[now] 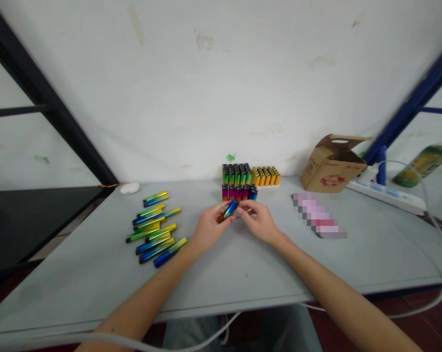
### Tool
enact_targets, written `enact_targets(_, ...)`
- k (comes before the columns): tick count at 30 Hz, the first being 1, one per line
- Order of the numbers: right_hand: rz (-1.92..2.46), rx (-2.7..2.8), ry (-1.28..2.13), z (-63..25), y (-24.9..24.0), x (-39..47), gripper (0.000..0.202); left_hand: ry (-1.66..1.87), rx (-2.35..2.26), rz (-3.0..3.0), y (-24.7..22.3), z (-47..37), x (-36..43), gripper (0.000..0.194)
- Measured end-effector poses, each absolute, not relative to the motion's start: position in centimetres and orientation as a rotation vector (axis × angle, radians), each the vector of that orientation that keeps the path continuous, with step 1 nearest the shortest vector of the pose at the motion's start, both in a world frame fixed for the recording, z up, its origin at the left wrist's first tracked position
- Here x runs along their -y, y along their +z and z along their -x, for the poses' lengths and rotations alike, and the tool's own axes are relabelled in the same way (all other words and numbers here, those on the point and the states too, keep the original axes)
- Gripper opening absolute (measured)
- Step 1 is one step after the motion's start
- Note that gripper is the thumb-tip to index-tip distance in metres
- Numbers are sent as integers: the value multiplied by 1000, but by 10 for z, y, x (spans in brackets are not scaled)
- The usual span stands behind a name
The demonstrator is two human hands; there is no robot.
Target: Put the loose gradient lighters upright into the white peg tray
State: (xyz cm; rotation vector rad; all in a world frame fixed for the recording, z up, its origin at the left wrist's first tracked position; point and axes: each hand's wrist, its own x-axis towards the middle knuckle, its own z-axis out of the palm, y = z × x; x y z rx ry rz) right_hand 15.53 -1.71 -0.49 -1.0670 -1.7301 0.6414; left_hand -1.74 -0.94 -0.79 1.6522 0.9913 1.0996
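Observation:
Between my hands, a shiny blue lighter [230,209] is tilted, its lower end shading to brown. My left hand [210,226] is closed around its lower part. My right hand [258,220] has its fingertips pinched at the lighter's upper right side; whether they grip it is hard to see. Just behind stand upright purple lighters [236,191] with blue ones at their right end. Further back are rows of green lighters with black tops [236,174] and yellow lighters [266,176]. Several blue, green and yellow lighters [157,230] lie loosely on the left of the table.
The grey table [242,278] meets a white wall. At the back right stand an open cardboard box [328,168] and a white power strip [387,195]. A blurred pink object [319,217] lies to the right. A white case [130,188] is at the back left. A white cable hangs along the front.

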Motion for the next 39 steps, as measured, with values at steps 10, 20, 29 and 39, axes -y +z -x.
enact_targets(10, 1033, 1482, 677, -153, -11, 11, 29, 1099, -1074, -1862, -3, 14, 17, 96)
enact_targets(20, 1065, 1519, 173, -184, -1, 0, 25, 1121, -1279, -1968, -5, 31, 3, 8)
enact_targets(29, 1081, 1708, -40, -190, -12, -8, 20, 1123, -1294, -2161, -4, 32, 2, 10)
enact_targets(39, 1049, 1747, -100, -192, -13, -13, 20, 1088, -1287, -2295, -6, 32, 0, 13)
